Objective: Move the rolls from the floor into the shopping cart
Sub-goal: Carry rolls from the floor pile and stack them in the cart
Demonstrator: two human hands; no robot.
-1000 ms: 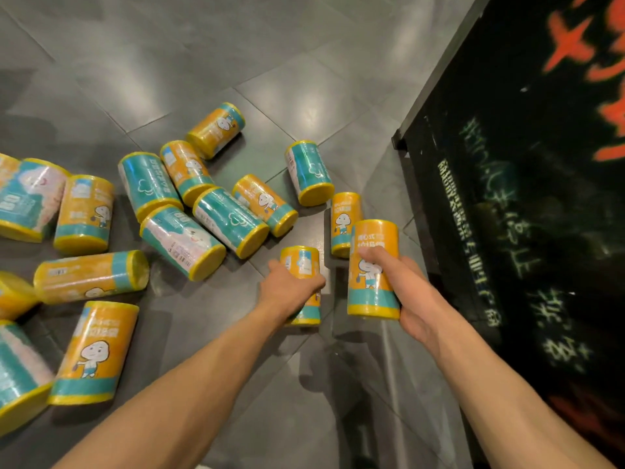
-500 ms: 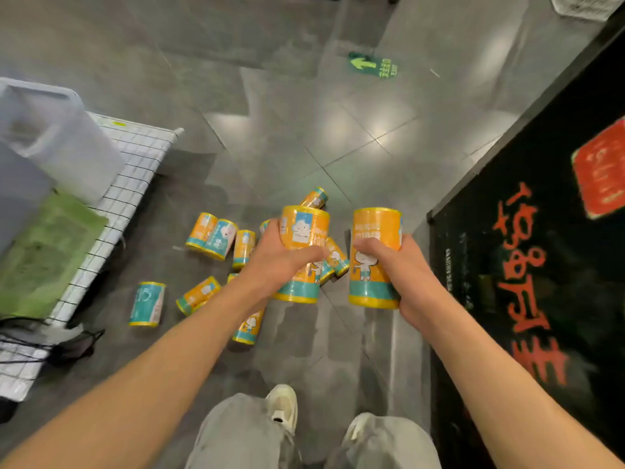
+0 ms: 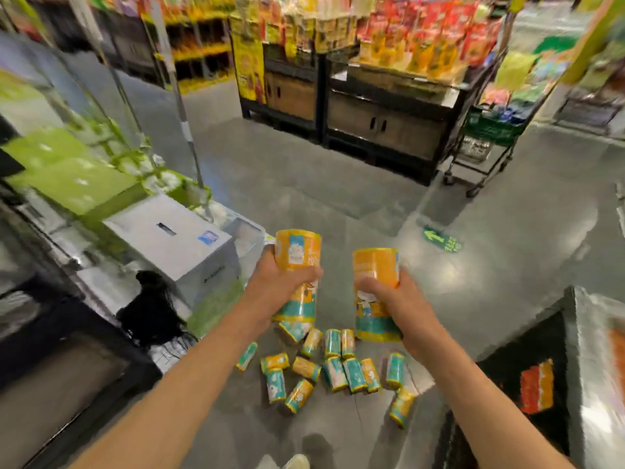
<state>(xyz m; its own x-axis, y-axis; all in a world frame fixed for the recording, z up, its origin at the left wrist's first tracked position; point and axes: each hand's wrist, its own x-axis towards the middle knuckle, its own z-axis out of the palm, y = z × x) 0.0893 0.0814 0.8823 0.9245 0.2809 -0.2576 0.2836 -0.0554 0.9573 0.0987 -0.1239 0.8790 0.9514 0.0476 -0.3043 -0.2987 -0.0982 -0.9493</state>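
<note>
At far left a cart (image 3: 84, 265) holds green packs (image 3: 74, 184) and a grey box (image 3: 176, 242); a black bag (image 3: 152, 309) hangs over its side. Motion blur smears most of this side.

Right of the box, the left hand (image 3: 280, 286) grips an orange-and-teal roll (image 3: 299, 275), fingers curled round its middle and the roll held nearly upright, well above the floor. Beside it and apart from it, the right hand (image 3: 395, 299) grips a second roll (image 3: 375, 292) the same way, thumb across the front, fingers wrapped behind.

Below and between the forearms, many more rolls (image 3: 338, 367) lie on their sides on the grey floor (image 3: 338, 184), clustered close, some touching; one (image 3: 402, 406) lies a little off to the right.

Farther back stands a dark display stand (image 3: 382, 123) stacked with bright packets. To its right a green basket trolley (image 3: 487, 137) stands. A green arrow sticker (image 3: 441, 239) marks the floor. At far right is a black panel (image 3: 537, 384) with red marks.
</note>
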